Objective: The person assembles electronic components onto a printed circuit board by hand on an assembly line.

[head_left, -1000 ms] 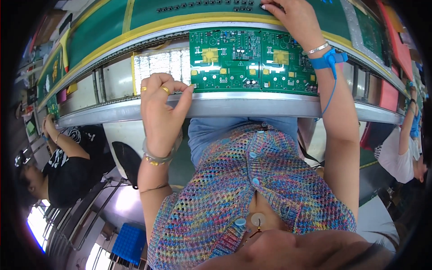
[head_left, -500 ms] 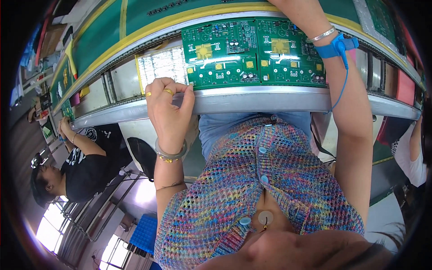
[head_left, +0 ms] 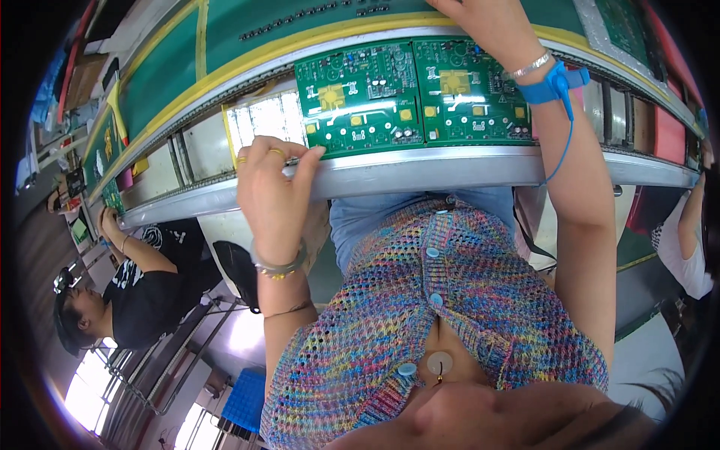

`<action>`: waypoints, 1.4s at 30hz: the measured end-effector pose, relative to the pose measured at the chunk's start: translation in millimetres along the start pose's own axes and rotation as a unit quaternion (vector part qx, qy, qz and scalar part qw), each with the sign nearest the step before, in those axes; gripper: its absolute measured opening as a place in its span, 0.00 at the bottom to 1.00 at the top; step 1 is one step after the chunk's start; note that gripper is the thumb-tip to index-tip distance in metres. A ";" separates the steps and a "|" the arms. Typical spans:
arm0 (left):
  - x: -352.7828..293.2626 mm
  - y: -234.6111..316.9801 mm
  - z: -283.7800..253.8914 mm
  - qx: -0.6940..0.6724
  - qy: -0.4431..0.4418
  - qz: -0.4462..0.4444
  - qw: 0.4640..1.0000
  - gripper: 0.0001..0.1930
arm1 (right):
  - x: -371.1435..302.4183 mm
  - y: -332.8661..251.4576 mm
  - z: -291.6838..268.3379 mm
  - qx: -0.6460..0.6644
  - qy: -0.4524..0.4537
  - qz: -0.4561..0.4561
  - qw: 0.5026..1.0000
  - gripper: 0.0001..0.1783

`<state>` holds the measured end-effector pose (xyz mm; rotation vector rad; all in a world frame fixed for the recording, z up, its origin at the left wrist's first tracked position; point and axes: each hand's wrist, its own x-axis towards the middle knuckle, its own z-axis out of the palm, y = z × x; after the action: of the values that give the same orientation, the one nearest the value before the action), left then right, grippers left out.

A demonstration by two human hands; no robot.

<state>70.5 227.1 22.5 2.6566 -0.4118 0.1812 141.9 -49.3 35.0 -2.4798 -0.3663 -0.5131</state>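
Observation:
A green circuit board (head_left: 360,97) lies in the rail track in front of me, with a second green circuit board (head_left: 472,97) against its right side. Both carry small parts and yellow squares. My left hand (head_left: 271,191) is at the near left corner of the first board, fingers curled and thumb tip by the board's edge. A small greyish thing shows between its fingers and thumb, too small to name. Over the second board reaches my right hand (head_left: 487,26), wearing a blue wrist strap (head_left: 551,86) with a cord. Its fingers are mostly cut off by the upper edge.
A metal rail (head_left: 420,169) runs across in front of my body. Beyond the track, a row of small black parts (head_left: 315,13) lies on a green surface (head_left: 247,49). A white-and-yellow framed sheet (head_left: 262,124) is left of the boards. Another person (head_left: 142,285) works at the left.
Both boards sit slightly farther left in view. My left hand has shifted a little left and down, its thumb and fingers now wider apart. My right hand has moved slightly left.

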 end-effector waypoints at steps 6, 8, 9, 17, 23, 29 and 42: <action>83.8 17.2 2.5 -0.029 0.063 0.219 0.973 0.06 | -8.0 -4.8 -14.8 0.213 0.185 -0.196 0.939 0.06; 111.3 16.0 22.1 -0.023 0.091 0.293 0.952 0.05 | -21.7 -19.0 -30.5 0.078 0.132 -0.161 0.975 0.06; 117.5 15.0 27.5 -0.032 0.096 0.293 0.951 0.05 | -28.3 -21.6 -38.8 -0.055 0.081 -0.116 0.988 0.06; 137.2 20.1 49.0 0.004 0.088 0.304 0.949 0.05 | -90.1 14.1 -34.8 -0.113 0.007 -0.047 0.993 0.06; 136.3 21.3 50.7 0.013 0.092 0.303 0.949 0.04 | -83.6 22.5 -24.6 -0.122 0.001 -0.049 0.991 0.06; 134.7 20.1 51.0 0.027 0.099 0.297 0.949 0.05 | -84.6 24.9 -20.9 -0.122 -0.013 -0.047 0.991 0.06; 102.3 20.7 18.6 -0.025 0.048 0.308 0.950 0.06 | -93.7 -4.7 -30.4 -0.138 0.010 -0.059 0.989 0.10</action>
<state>162.0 174.7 34.0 2.3721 -1.1828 0.4786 48.4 -76.9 19.6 -2.7276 -0.4647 -0.6760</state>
